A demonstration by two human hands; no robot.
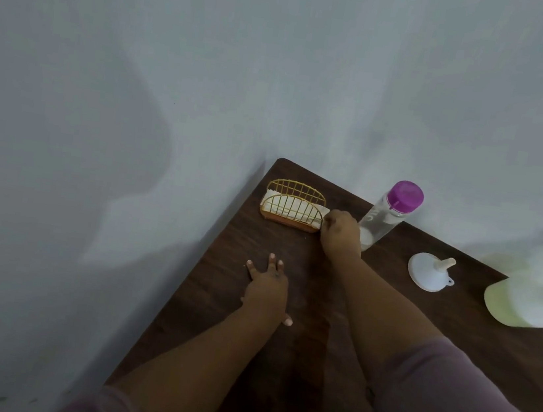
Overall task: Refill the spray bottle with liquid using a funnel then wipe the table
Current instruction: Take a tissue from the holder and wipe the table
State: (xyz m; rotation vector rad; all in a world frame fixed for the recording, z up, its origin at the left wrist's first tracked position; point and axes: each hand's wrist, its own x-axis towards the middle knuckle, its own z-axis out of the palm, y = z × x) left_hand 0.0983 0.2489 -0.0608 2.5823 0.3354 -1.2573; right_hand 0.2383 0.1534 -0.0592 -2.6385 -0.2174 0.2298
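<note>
A: Napkins [278, 205] first, then — is that where the right hand [340, 234] is?

B: Yes. It sits mid-frame, fingers curled at the right end of the holder [294, 205], seemingly pinching the corner of a napkin. Whether it really grips the paper I cannot tell.

A: And the left hand [267, 283]?

B: Flat and spread on the table [224, 289], lower and to the left, grasping nothing.

A: Further out?

B: Just right of the right hand stands a clear bottle [388, 214] with a purple cap, partly full. Right again, the funnel [429, 271] lies mouth down, spout up. At the right edge of the frame is the spray bottle [524, 298], pale yellow-green and blurred.

A: So which step?

B: Wiping, I'd judge. The funnel is out of the spray bottle and set aside, so the refill looks done, and a napkin is being fetched.

A: Next move?

B: Pull one sheet free without dragging the light holder; the left hand could steady it. Then wipe the table, minding the tall bottle close by.
</note>
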